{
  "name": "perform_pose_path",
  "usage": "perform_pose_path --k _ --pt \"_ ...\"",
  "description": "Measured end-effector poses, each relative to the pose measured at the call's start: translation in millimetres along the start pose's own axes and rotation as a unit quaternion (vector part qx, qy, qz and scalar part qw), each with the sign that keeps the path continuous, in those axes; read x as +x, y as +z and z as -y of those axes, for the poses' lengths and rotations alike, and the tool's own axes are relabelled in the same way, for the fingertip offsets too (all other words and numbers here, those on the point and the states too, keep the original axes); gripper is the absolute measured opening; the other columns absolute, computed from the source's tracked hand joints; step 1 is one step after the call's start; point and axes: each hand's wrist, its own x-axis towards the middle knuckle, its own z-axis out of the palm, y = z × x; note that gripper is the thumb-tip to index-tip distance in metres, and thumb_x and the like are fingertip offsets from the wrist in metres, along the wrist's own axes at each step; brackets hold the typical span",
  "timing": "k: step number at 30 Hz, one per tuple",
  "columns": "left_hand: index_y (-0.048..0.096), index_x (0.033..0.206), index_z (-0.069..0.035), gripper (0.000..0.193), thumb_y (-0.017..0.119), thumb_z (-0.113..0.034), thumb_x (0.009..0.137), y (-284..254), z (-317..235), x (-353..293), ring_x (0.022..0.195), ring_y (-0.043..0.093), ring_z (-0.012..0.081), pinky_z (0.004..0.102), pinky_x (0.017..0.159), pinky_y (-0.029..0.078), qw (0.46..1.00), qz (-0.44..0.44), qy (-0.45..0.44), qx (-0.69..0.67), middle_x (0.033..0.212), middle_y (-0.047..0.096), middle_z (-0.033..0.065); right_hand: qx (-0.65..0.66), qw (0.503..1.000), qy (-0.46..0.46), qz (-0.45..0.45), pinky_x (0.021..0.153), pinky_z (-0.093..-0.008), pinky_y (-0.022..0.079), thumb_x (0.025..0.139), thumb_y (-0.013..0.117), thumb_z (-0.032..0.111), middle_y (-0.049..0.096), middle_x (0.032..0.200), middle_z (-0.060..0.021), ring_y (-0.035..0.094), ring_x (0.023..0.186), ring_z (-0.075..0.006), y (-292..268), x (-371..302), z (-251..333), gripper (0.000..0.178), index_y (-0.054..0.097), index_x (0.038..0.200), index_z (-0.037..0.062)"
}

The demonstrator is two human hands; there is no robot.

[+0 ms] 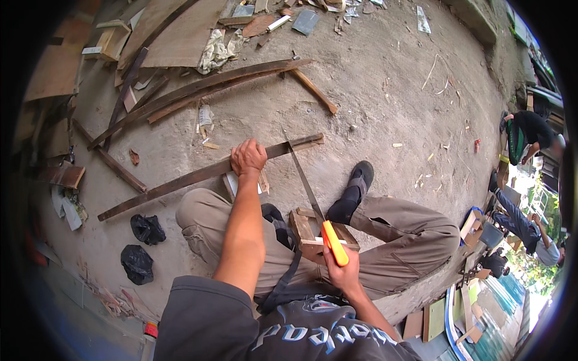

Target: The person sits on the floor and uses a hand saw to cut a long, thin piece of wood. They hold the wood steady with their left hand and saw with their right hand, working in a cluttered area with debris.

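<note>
Currently, my right hand (343, 269) wraps round an orange-handled saw (335, 243), its thin tapering metal blade (306, 179) crossing the right end of a long, dark wooden plank (186, 181), which my left hand (248, 157) clasps over gritty ground (391, 102).

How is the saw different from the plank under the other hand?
Colour: the saw has a bright orange and yellow handle and a grey blade, while the plank is dark brown.
Shape: the saw's blade tapers to a narrow tip; the plank is longer and more even in width.
Hold: the right grip has the saw by its handle; the left grip is over the plank.
Both are long and slim.
</note>
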Motion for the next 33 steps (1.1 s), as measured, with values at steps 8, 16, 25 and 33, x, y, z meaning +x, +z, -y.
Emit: perform_pose_path --k 8,16,25,33 --pt "0.061 0.078 -0.01 0.016 0.054 -0.023 0.083 -0.7 -1.8 -12.4 0.089 0.064 0.0315 0.0449 0.079 0.045 0.999 -0.029 0.02 0.016 0.086 0.065 0.011 -0.006 1.0 0.013 0.017 0.054 -0.0338 0.044 0.092 0.07 0.018 0.061 0.061 -0.0127 0.057 0.053 -0.0144 14.1 27.5 35.4 0.022 0.065 0.087 -0.0025" --pt "0.062 0.085 -0.01 0.015 0.055 -0.022 0.083 -0.2 -1.4 -14.3 0.09 0.064 0.032 0.0451 0.081 0.044 0.999 -0.04 0.025 -0.006 0.089 0.065 0.0105 0.025 1.0 0.005 -0.01 0.053 -0.0335 0.044 0.093 0.068 0.016 0.059 0.06 -0.0109 0.052 0.055 -0.0101 23.0 37.9 32.0 0.021 0.065 0.087 -0.0044" --pt "0.062 0.081 -0.009 0.016 0.057 -0.024 0.081 7.6 1.6 -18.1 0.089 0.062 0.0317 0.0441 0.081 0.043 0.999 -0.033 0.034 0.023 0.088 0.066 0.0107 0.025 0.999 -0.031 -0.023 0.061 -0.0367 0.052 0.09 0.073 0.022 0.067 0.069 -0.0189 0.071 0.065 -0.0277 12.1 -14.0 8.9 0.027 0.072 0.106 0.0002" --pt "0.062 0.08 -0.01 0.014 0.055 -0.023 0.08 16.3 10.7 -13.1 0.088 0.063 0.0313 0.0453 0.082 0.043 0.997 -0.062 0.044 0.018 0.085 0.066 0.0104 0.004 0.999 -0.044 -0.002 0.057 -0.0369 0.048 0.09 0.072 0.027 0.06 0.064 -0.0195 0.058 0.054 -0.0224 43.3 60.1 2.3 0.031 0.065 0.084 -0.0025"
